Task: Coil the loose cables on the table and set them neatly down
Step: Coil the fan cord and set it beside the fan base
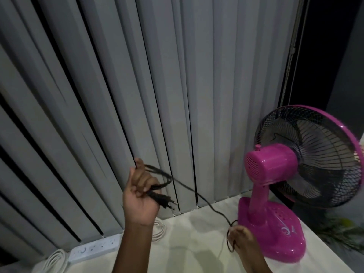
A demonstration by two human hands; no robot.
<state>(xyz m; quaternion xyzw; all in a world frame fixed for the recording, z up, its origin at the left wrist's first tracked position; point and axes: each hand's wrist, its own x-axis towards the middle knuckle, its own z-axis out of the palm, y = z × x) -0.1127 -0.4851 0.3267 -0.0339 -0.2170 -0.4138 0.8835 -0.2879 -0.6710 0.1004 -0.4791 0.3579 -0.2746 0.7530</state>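
My left hand [140, 196] is raised above the table, shut on loops of a black cable [199, 196] with its two-pin plug [162, 200] sticking out to the right. The cable runs down and right from the loops to my right hand [243, 240], which pinches it low beside the pink fan's base. A short loop of black cable hangs under my right hand. The cable's far end goes behind that hand toward the fan and is hidden.
A pink table fan [279, 196] stands at the right on the white table [187, 253]. A white power strip [96, 248] lies at the left with coiled white cable [56, 261] beside it; another white coil [158, 229] sits behind my left forearm. Grey vertical blinds [118, 95] hang right behind the table.
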